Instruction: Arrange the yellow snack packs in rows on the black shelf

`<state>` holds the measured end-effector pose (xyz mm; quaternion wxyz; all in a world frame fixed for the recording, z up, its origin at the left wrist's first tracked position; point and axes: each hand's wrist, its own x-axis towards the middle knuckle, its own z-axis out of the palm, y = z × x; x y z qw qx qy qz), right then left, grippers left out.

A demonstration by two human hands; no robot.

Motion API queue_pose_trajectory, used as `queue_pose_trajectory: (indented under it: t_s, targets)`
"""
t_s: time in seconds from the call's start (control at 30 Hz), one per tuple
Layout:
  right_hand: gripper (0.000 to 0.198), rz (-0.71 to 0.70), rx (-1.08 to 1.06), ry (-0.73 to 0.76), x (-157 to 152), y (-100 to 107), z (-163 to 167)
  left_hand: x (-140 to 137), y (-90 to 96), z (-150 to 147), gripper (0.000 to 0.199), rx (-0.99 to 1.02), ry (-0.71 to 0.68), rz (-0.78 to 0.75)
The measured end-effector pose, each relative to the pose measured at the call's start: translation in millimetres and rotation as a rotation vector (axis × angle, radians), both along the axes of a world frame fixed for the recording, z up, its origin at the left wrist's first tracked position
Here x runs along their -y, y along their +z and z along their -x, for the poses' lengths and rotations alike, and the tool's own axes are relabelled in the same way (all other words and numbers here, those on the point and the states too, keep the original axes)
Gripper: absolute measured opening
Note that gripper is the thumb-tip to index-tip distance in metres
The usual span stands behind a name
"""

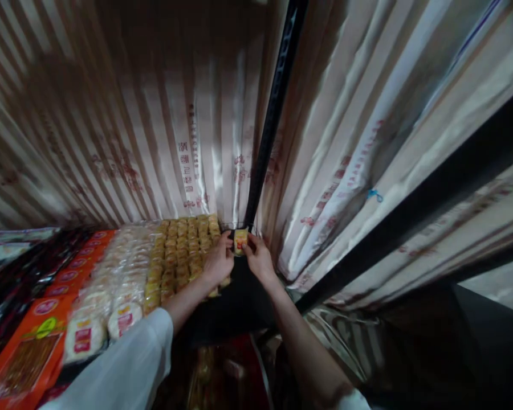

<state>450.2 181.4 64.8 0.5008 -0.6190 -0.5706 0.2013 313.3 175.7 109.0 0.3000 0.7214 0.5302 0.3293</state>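
Note:
At the far right corner of a dark shelf (pixel 243 293), a small yellow wrapped snack packet (pixel 240 241) with a red label stands upright between my hands. My right hand (pixel 259 256) pinches its right edge, thumb on the front. Curled at its left edge, the fingers of my left hand (pixel 220 261) press against the packet's side. Close by on the left are rows of similar yellow-brown wrapped packets (pixel 182 250), partly covered by my left hand and forearm.
Clear-wrapped stacks of round white cakes (pixel 85 339), orange snack bags (pixel 38 341) and dark shiny packages (pixel 15 296) line the shelf leftward. A black metal post (pixel 273 108) rises behind my hands. Pleated printed sheeting (pixel 196 85) hangs behind, and a thick black bar (pixel 410 210) slants at right.

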Motion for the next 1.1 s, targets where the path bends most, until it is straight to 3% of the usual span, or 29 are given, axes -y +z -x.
queue_pose_trajectory:
  t_s: [0.17, 0.43, 0.73, 1.1]
  targets:
    - [0.036, 0.036, 0.051, -0.071, -65, -18, 3, -56, 1.4, 18, 0.037, -0.385, -0.061, -0.275]
    - [0.031, 0.151, 0.03, -0.094, -120, -45, 20, -121, -22.1, 40, 0.036, -0.578, -0.14, -0.378]
    - [0.029, 0.157, 0.161, -0.098, -137, -58, 31, -139, -46.4, 38, 0.035, -0.551, -0.17, -0.371]
    - [0.037, 0.104, 0.198, -0.091, -138, -70, 35, -136, -51.6, 40, 0.033, -0.593, -0.139, -0.333]
